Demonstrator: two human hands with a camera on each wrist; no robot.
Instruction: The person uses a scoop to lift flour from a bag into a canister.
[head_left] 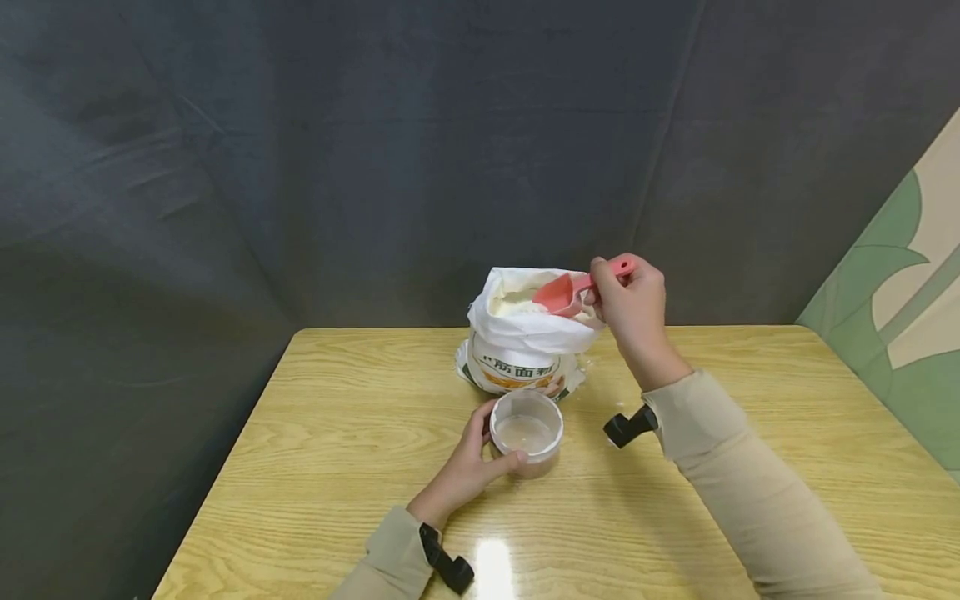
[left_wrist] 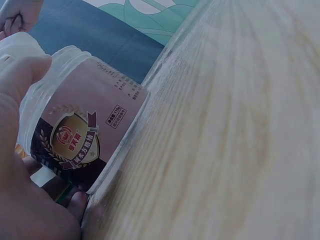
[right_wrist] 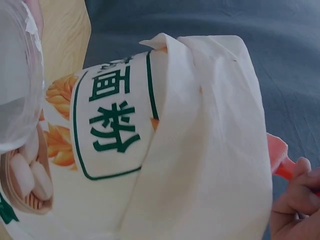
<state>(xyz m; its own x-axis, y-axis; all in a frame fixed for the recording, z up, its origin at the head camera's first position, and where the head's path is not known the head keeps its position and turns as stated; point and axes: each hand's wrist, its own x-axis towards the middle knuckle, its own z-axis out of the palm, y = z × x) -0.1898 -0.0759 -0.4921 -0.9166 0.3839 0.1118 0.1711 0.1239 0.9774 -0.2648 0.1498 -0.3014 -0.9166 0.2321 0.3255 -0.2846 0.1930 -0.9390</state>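
Note:
My right hand (head_left: 636, 304) pinches the handle of a red scoop (head_left: 558, 293), whose bowl is tilted down at the mouth of a white flour bag (head_left: 536, 335). Pale flour (head_left: 517, 305) shows inside the bag's folded-down rim. In front of the bag, a clear round plastic jar (head_left: 527, 429) with a printed label (left_wrist: 82, 130) stands upright on the table. My left hand (head_left: 476, 458) grips the jar from its left side, thumb at the near rim and fingers around the far side. In the right wrist view the bag hides most of the scoop (right_wrist: 277, 152).
A wooden table (head_left: 337, 442) lies under everything, with a dark cloth (head_left: 465, 150) hanging behind its back edge. Green leaf-patterned wall (head_left: 900, 300) is at the right. White specks of powder lie on the table beside the bag. Black wrist cameras are strapped to both arms.

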